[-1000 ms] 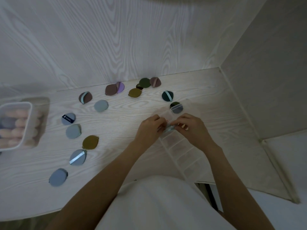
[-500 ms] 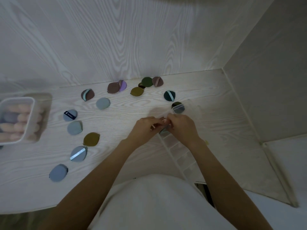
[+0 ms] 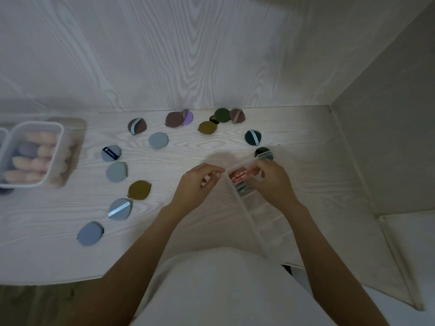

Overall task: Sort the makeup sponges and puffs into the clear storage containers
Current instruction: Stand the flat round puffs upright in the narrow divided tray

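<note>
Both hands work at the far end of the long clear divided container [image 3: 261,215], which lies slantwise on the bench [image 3: 211,142] so its slots run toward the person; a few puffs [image 3: 237,176] stand on edge in the farthest slots, packed upright probably to save room. The right hand [image 3: 270,182] curls its fingers over that end, the grip seemingly pressing a pinkish puff down into its slot; whether it truly pinches it I cannot tell. The left hand [image 3: 197,184] sits beside the container's near wall, fingertips drawn together as if steadying the rim; its hold is unclear. Loose puffs lie scattered flat, such as the olive puff [image 3: 139,189] and the blue puff [image 3: 90,233]; the sponge tub [image 3: 30,152] stands far left, already full.
</note>
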A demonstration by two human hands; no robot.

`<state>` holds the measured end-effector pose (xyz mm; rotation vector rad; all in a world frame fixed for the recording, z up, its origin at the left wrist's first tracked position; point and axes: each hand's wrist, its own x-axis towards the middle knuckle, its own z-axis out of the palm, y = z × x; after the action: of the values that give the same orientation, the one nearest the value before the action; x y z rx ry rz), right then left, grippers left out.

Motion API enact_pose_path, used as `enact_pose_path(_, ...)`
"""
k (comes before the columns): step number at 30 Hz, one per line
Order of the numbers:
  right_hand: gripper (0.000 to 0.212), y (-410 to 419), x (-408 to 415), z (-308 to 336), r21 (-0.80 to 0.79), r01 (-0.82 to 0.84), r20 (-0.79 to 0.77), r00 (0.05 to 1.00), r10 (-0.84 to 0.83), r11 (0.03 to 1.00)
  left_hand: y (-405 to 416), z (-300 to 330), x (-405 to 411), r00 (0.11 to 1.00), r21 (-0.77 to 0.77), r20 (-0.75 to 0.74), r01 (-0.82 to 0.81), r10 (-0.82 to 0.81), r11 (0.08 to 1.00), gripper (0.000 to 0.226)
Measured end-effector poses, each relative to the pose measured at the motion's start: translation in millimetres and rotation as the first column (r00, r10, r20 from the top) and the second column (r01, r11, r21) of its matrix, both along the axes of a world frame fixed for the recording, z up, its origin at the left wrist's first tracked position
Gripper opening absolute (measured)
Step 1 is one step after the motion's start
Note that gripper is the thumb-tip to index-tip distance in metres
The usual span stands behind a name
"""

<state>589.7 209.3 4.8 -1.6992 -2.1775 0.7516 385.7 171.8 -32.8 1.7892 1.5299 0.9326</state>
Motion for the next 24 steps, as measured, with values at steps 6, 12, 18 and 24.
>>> enact_pose_path(6, 0.009, 16, -86, 23, -0.040, -0.151, -0.209, 0.968, 0.139, 0.988, -23, 6, -71, 0.905, -0.065, 0.011, -0.423, 0.425, 0.904, 0.016)
enact_pose_path(12, 0.033, 50, -198, -42, -0.150, -0.445, -0.016, 0.894, 0.447, 0.883, -29, -23, -168, 0.747, -0.223, -0.380, -0.646, 0.546, 0.730, 0.038)
enact_pose_path(18, 0.027, 86, -252, -71, -0.071, -0.320, 0.169, 0.930, 0.328, 0.945, -18, -38, -204, 0.781, -0.350, -0.423, -0.609, 0.460, 0.711, 0.051)
enact_pose_path(24, 0.009, 88, -239, -71, -0.067, -0.238, 0.043, 0.970, 0.241, 0.969, -19, -15, -188, 0.828, -0.297, -0.296, -0.554, 0.477, 0.778, 0.023)
